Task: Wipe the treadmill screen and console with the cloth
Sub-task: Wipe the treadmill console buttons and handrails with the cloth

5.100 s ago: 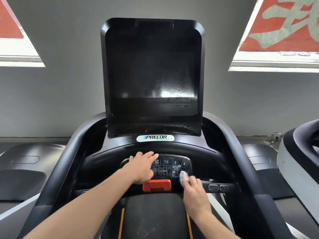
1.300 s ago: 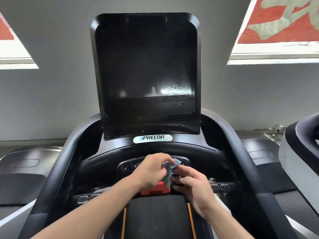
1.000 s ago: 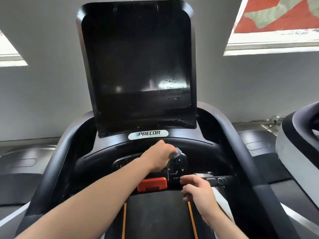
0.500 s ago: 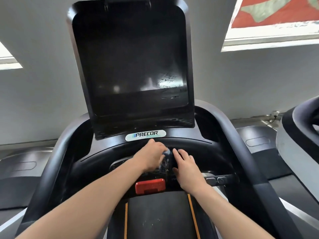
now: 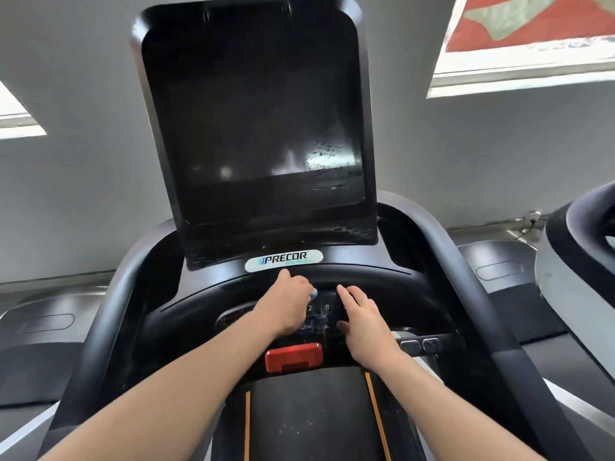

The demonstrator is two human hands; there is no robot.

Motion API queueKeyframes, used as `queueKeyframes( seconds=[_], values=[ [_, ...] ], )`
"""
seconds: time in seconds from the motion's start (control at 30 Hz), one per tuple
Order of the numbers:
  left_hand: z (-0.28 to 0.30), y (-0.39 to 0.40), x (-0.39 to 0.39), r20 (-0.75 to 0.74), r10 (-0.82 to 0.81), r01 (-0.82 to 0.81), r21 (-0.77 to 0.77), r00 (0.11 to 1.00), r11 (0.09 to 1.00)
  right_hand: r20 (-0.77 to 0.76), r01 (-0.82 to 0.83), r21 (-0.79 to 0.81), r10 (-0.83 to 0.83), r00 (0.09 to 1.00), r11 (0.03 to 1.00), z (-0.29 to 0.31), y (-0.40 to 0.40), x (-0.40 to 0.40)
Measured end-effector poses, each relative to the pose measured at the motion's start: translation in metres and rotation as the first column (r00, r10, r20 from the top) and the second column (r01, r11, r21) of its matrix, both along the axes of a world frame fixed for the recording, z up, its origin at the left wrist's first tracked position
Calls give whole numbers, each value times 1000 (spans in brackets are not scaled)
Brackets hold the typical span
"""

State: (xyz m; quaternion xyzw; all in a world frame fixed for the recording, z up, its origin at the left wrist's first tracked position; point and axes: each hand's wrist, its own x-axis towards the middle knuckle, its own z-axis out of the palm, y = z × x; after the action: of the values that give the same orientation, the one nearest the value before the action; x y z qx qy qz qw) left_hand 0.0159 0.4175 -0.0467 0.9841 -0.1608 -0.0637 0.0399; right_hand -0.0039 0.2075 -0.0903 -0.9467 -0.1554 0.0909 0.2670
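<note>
Left hand (image 5: 286,307) is balled around a small blue-grey cloth (image 5: 313,294) on the black treadmill keypad console (image 5: 319,316); right hand (image 5: 361,314) lies flat beside it, fingers straight, gripping nothing.

The screen (image 5: 256,128) is glossy black with pale smudges near its lower right, and the console (image 5: 382,287) below it is black too. A red stop button (image 5: 294,357) sits under a white logo badge (image 5: 284,260); the cloth (image 5: 313,294) shows pale blue, and thin orange lines (image 5: 376,417) edge the dark belt.

A red and green banner (image 5: 532,24) hangs on the grey wall (image 5: 482,154) at far right. A neighbouring machine (image 5: 579,261) stands at right.
</note>
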Motion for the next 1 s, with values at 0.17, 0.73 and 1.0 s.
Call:
queueKeyframes(
  seconds=[0.17,0.73,1.0],
  values=[
    [-9,-2,-5,156,-163,187,-151,974,971,-16,4,21,-4,1000,1000,-2,-3,2],
    [15,65,-23,-76,153,-160,-90,985,983,-35,12,44,-11,999,999,6,0,2],
    [11,39,-15,-122,76,-106,-260,990,960,-34,12,25,-11,999,1000,13,1,3]
  ],
)
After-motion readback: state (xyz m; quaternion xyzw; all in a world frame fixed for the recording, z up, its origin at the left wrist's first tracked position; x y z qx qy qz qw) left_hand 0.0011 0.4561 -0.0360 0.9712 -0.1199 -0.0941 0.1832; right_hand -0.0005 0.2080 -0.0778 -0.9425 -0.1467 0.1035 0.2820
